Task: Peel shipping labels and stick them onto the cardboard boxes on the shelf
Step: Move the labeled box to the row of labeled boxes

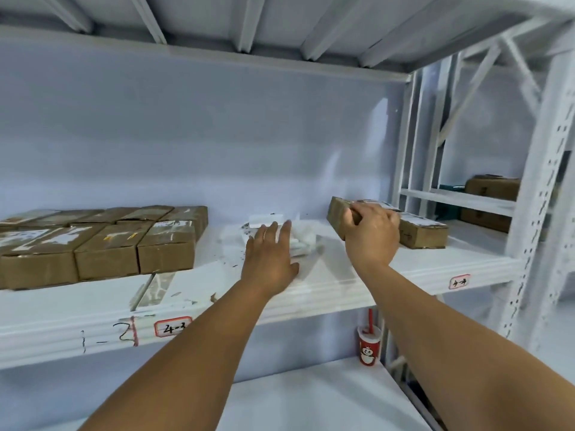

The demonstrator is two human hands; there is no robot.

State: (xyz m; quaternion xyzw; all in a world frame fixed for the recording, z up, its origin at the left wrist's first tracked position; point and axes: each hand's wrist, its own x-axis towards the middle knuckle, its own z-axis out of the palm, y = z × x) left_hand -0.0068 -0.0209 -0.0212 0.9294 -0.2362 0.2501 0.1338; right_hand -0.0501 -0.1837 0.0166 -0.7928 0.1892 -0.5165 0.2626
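Left hand (pixel 269 253), fingers straight and slightly spread, rests on the shipping labels (pixel 303 236) mid-shelf (pixel 404 270). At its 3 o'clock, right hand (pixel 371 234) grips a cardboard box (pixel 337 213) with curled fingers. Stacked boxes (pixel 109 244) lie at 9 o'clock.

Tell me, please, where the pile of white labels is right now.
In the head view, the pile of white labels lies on the shelf by the left hand, between the left block of boxes and the box the right hand grips.

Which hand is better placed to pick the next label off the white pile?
Left, probably. The left hand reaches flat over the label pile, fingers straight; the right hand is busy gripping a cardboard box further right.
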